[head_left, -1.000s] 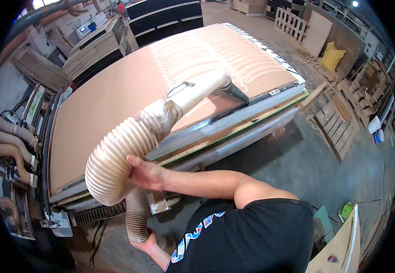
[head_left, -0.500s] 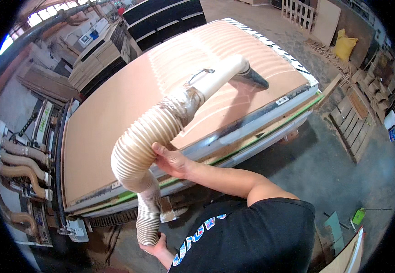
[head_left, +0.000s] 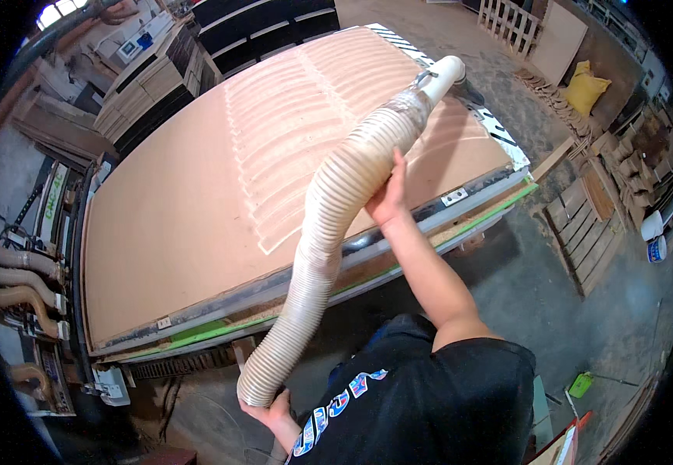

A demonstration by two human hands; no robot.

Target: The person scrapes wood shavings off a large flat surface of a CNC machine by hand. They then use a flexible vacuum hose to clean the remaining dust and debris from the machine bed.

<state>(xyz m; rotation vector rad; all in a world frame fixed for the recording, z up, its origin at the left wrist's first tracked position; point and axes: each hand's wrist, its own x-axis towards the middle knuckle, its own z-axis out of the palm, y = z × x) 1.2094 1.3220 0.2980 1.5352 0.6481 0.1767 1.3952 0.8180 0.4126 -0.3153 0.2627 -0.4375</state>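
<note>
A ribbed, cream-coloured suction hose [head_left: 329,205] runs from the lower middle up across the large flat board [head_left: 174,209]. My right hand [head_left: 389,194] wraps its underside about halfway up. Lower down, my left hand [head_left: 273,412] grips the hose from below, its fingers partly hidden behind the ribs. At the far end, a smooth white pipe [head_left: 445,76] is taped to the hose and carries a dark nozzle [head_left: 472,93] near the board's far right edge. Curved pale dust streaks mark the board's middle and far part.
The board lies on a machine bed with a metal side rail [head_left: 236,298]. Several hoses [head_left: 23,275] hang at the left. Stacked panels [head_left: 151,93] and a black slatted stack [head_left: 267,31] stand behind. Rightward are a wooden pallet [head_left: 584,225] and a yellow sack [head_left: 584,85].
The hose has straightened, and its nozzle has swung to the far right over the board. My right hand has moved right and farther away with it; my left hand stays low.
</note>
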